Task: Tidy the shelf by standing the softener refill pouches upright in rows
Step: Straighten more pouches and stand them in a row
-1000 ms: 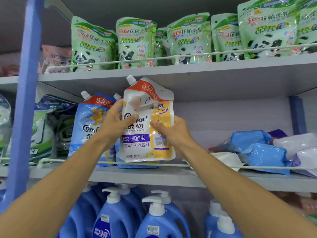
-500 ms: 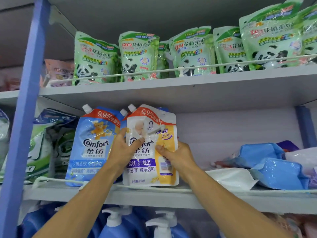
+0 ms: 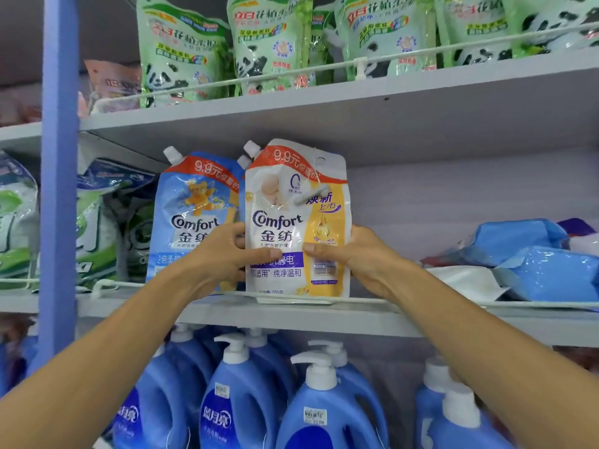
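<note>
Head view: you hold the white softener pouch (image 3: pixel 296 222) upright on the middle shelf (image 3: pixel 291 317), its base just behind the front guard wire (image 3: pixel 428 303) and its left edge against the standing blue pouch (image 3: pixel 194 218). Your left hand (image 3: pixel 220 257) and right hand (image 3: pixel 359 254) grip its two side edges, fingers (image 3: pixel 319 248) clamped on the film with thumbs across the front. Risk one: the pouch looks soft and limp. If you release before the base sits flat, expect it to slump forward over the wire, or to the right, where nothing supports it. Risk two: pressing it further left may topple the blue pouch. Note that the flat pouches (image 3: pixel 534 270) at right are not yet stood up.
</note>
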The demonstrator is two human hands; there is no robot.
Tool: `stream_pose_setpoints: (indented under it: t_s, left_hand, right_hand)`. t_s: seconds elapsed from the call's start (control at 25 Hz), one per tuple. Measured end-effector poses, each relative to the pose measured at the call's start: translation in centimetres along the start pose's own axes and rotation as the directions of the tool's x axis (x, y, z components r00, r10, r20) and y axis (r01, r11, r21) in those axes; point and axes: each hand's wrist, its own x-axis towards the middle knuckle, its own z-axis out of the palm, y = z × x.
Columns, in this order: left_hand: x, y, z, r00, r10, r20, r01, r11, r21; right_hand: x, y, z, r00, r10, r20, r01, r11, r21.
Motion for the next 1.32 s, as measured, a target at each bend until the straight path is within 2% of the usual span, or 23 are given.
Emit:
stream_pose_setpoints:
  t_s: [0.24, 0.52, 0.64, 0.76, 0.84, 0.92, 1.0, 1.08, 1.16, 1.32]
  left_hand:
    - [0.2, -0.2, -0.2, 0.998, -0.014, -0.053, 0.015, 1.000, 0.017]
    - [0.4, -1.1, -0.9, 0.998, -0.022, -0.059, 0.024, 0.999, 0.028]
    - [-0.1, -0.7, -0.8, 0.997, -0.039, -0.059, 0.042, 0.998, 0.048]
    - [-0.5, 0.3, -0.8, 0.990, -0.113, -0.082, 0.123, 0.983, 0.135]
    - [-1.1, 1.8, -0.9, 0.982, -0.156, -0.105, 0.185, 0.905, 0.384]
    - [-2.1, 3.8, -0.5, 0.984, -0.158, -0.085, 0.172, 0.697, 0.697]
    - [-3.2, 6.0, 1.0, 0.992, -0.120, -0.045, 0.095, 0.450, 0.888]
    - [-4.3, 8.3, 3.5, 0.997, -0.070, 0.021, 0.000, 0.287, 0.958]
    - [-5.1, 10.8, 6.8, 0.986, -0.057, 0.157, -0.136, 0.265, 0.955]
    - [-4.4, 13.0, 13.2, 0.894, -0.117, 0.433, -0.359, 0.394, 0.847]
  right_hand:
    - [1.2, 1.1, 0.7, 0.996, 0.005, -0.094, -0.012, 0.997, -0.074]
    - [1.4, 1.0, 1.4, 0.995, 0.024, -0.101, -0.038, 0.990, -0.138]
    - [1.1, 0.5, 1.4, 0.993, 0.064, -0.104, -0.085, 0.974, -0.208]
    - [0.0, -0.6, 0.8, 0.993, 0.095, -0.076, -0.115, 0.932, -0.345]
    - [-0.9, -1.7, -0.1, 0.998, 0.043, -0.056, -0.065, 0.856, -0.512]
    - [-2.0, -3.3, -1.2, 1.000, -0.017, 0.012, 0.020, 0.695, -0.718]
    - [-3.2, -4.7, -2.3, 0.991, 0.020, 0.132, 0.113, 0.409, -0.906]
    - [-4.7, -6.1, -3.6, 0.977, 0.110, 0.181, 0.162, 0.161, -0.973]
    - [-6.2, -7.2, -5.1, 0.966, 0.190, 0.174, 0.162, 0.074, -0.984]
    - [-8.8, -8.5, -9.0, 0.957, 0.281, 0.070, 0.062, 0.036, -0.997]
